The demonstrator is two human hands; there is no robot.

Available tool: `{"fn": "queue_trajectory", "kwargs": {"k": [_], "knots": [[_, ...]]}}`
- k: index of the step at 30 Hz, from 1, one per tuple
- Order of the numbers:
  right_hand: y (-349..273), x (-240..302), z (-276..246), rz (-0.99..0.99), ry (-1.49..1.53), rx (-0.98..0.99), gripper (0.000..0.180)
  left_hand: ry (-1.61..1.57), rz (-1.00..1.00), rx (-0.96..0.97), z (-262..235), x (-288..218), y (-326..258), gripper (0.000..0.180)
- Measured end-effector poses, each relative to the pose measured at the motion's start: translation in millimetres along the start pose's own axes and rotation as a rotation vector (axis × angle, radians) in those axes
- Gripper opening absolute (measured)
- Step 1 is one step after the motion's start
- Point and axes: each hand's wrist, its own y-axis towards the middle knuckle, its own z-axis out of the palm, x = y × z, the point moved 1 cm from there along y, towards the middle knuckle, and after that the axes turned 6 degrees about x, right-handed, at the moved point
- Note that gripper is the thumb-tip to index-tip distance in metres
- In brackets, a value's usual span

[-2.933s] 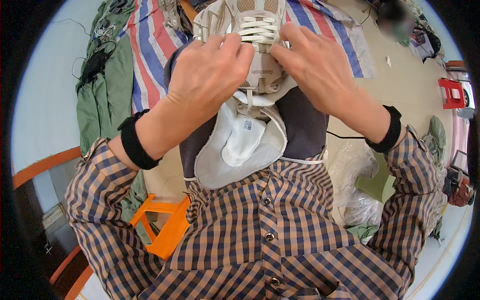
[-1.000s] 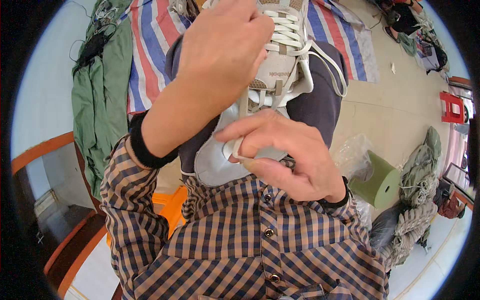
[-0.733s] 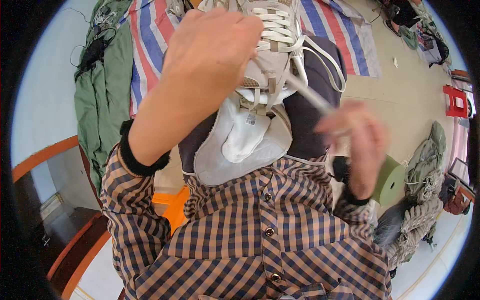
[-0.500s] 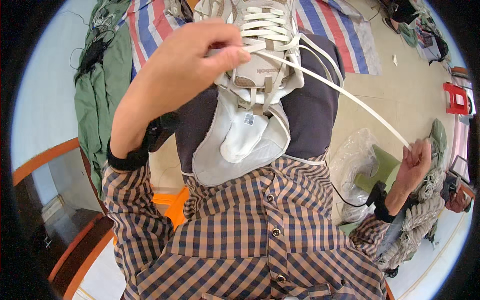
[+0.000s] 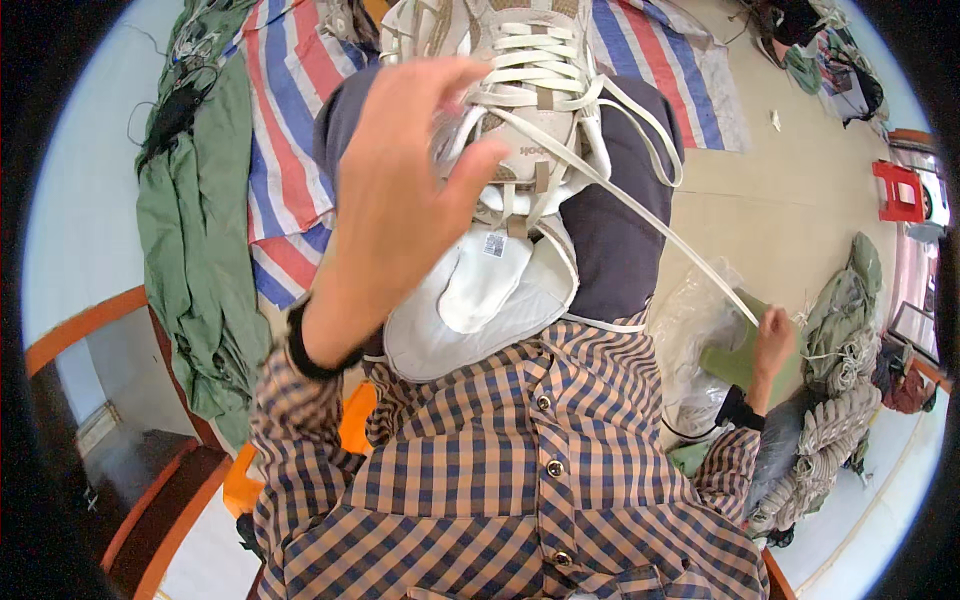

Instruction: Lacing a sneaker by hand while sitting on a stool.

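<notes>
The right hand [image 5: 772,338] has drawn the white lace [image 5: 640,205] out taut sideways.

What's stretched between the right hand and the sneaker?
In the head view, a white lace runs taut from the sneaker on the lap down to the right hand, crossing the dark trouser leg.

Small white rectangular label [image 5: 494,245] sewn inside the shoe tongue [image 5: 480,290], dark print. Clear crumpled plastic bag [image 5: 690,350] on the floor, right side. Flat green packet [image 5: 735,355] just beside the bag.
</notes>
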Motion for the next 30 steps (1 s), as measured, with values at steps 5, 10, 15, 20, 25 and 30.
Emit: {"fn": "queue_trajectory", "kwargs": {"k": [5,10,15,20,25,30], "knots": [[25,136,-13,-0.373,0.062,0.091,0.011,-0.21,-0.322,0.183,-4,-25,-48,0.028],[37,305,-17,-0.841,0.594,0.059,0.022,-0.588,-0.688,0.433,7,-24,-55,0.038],[35,366,-15,-0.935,0.561,0.14,0.023,-0.884,-0.751,0.598,16,-15,-42,0.039],[47,364,-16,-0.947,0.426,0.18,0.015,-1.44,-0.948,0.588,38,-12,-29,0.04],[51,369,-18,-0.978,0.444,0.212,0.013,-1.554,-1.079,0.627,51,-25,-24,0.026],[50,374,-32,-1.071,0.236,0.211,0.014,-0.928,-0.632,0.745,29,-27,-35,0.024]]}}
